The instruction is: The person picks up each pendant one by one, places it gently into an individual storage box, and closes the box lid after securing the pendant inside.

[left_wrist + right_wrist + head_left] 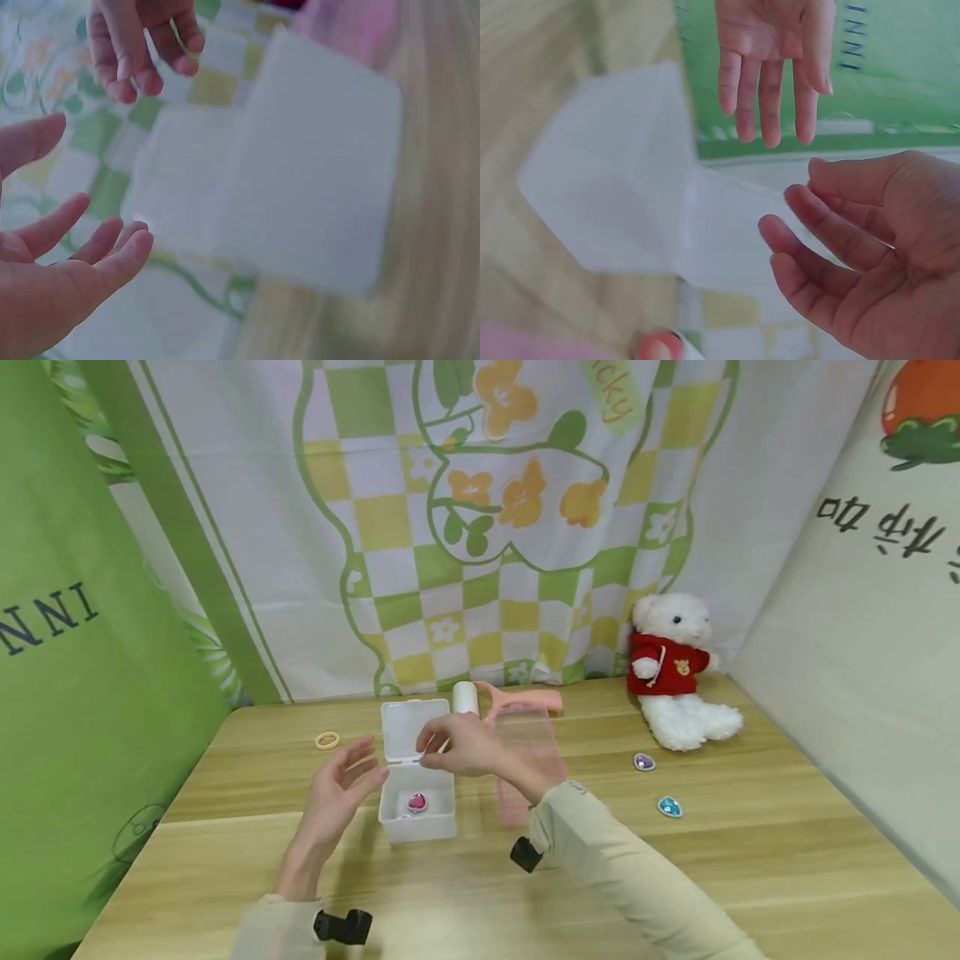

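R hand (467, 745) is held w/ fingers loosely bent & a moderate gap left btwn them & thumb, grip empty. L hand (341, 793) is opened wide, also empty, fingers spread & thumb pointed twd box. Btwn/below both, the white box (422, 832) is set left of table centre, nearer the far edge than the near side; its lid (399, 723) is swung back twd far edge, w/ R hand held over it. Whether box is touched by L thumb can't be told. Pink heart gem (417, 802) is seen inside on box floor; smth small beside it can't be made out.

Just right of box, a pink clear case (513, 811) is partly covered by R forearm. Behind, by table's (600, 910) far edge, a white roller (465, 698) w/ pink handle (534, 700) is laid. Yellowish ring (327, 741) is placed nr far L corner. Twd R edge, purple gem (644, 762) & blue gem (670, 807) are spaced apart; white teddy (672, 672), dressed in red top, is seated at far R corner
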A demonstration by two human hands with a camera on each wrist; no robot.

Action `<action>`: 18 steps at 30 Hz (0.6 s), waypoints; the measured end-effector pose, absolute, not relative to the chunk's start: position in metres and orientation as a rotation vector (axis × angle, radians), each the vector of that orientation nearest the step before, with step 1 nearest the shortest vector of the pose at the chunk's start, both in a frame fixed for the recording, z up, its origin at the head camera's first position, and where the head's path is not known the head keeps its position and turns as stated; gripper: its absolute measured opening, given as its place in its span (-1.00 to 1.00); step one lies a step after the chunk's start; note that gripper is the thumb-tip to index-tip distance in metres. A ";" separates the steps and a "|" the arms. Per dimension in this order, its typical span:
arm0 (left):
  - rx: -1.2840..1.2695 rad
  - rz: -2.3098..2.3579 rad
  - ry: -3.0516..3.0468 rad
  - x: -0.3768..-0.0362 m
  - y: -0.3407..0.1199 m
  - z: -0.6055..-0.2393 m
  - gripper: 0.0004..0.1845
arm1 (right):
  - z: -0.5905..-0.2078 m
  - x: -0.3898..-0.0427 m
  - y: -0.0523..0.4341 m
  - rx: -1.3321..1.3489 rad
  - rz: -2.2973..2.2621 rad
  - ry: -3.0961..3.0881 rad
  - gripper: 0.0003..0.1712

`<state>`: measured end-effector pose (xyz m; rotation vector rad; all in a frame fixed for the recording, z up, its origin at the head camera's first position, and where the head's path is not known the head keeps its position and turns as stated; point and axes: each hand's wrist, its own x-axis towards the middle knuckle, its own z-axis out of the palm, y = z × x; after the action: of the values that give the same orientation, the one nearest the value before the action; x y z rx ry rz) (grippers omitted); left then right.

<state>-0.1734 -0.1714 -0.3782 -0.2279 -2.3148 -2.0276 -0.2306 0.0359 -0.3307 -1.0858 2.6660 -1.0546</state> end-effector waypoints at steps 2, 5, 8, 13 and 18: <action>-0.285 -2.028 -2.265 -0.174 -0.155 -0.367 -0.41 | -0.320 -0.229 0.051 -1.057 -1.143 2.675 -0.87; -0.390 -2.067 -2.236 -0.177 -0.127 -0.359 -0.47 | -0.308 -0.229 0.076 -1.002 -1.262 2.682 -0.88; -0.466 -2.100 -2.253 -0.184 -0.099 -0.361 -0.51 | -0.304 -0.229 0.104 -0.925 -1.336 2.704 -0.87; -0.541 -2.080 -2.339 -0.192 -0.059 -0.374 -0.43 | -0.311 -0.230 0.153 -0.793 -1.478 2.682 -0.81; -0.497 -1.923 -2.458 -0.191 -0.030 -0.387 -0.20 | -0.328 -0.228 0.197 -0.671 -1.441 2.753 -0.77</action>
<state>-0.1913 -0.0298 -0.3873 -0.4974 -2.4576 -1.9233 -0.2285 0.1975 -0.3276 -0.6709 2.7526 -1.4411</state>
